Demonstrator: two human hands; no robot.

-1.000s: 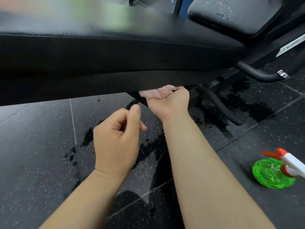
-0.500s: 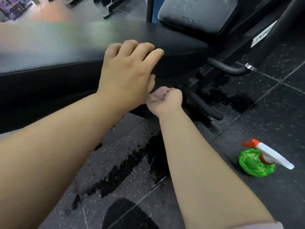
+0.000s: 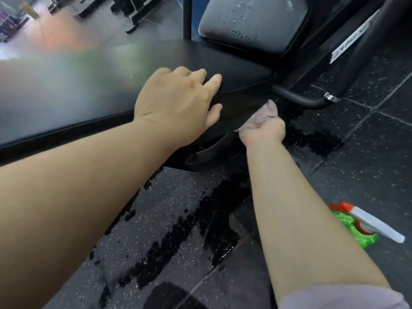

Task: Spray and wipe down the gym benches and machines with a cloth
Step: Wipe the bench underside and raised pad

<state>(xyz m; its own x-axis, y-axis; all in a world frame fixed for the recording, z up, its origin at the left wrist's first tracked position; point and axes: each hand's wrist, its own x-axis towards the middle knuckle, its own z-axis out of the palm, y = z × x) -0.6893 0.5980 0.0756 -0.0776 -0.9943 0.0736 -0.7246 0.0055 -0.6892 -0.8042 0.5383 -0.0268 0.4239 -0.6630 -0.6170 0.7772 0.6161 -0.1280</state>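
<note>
Wiping the side edge of the bench pad.

From my head camera: my right hand (image 3: 263, 130) is clenched on the pink cloth (image 3: 262, 115), pressed low against the corner of the bench pad (image 3: 156, 61); my left hand (image 3: 178, 101) lies flat and released on top. The spray bottle (image 3: 361, 226) lies on the floor (image 3: 367, 152), right of my right arm, its nozzle pointing right.

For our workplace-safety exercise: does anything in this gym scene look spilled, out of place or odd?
Yes. Dark wet patches spread across the speckled floor tiles below the bench pad, a likely slip risk. The spray bottle stands on the floor beside the right arm. Droplets remain unwiped on the raised seat pad.
</note>
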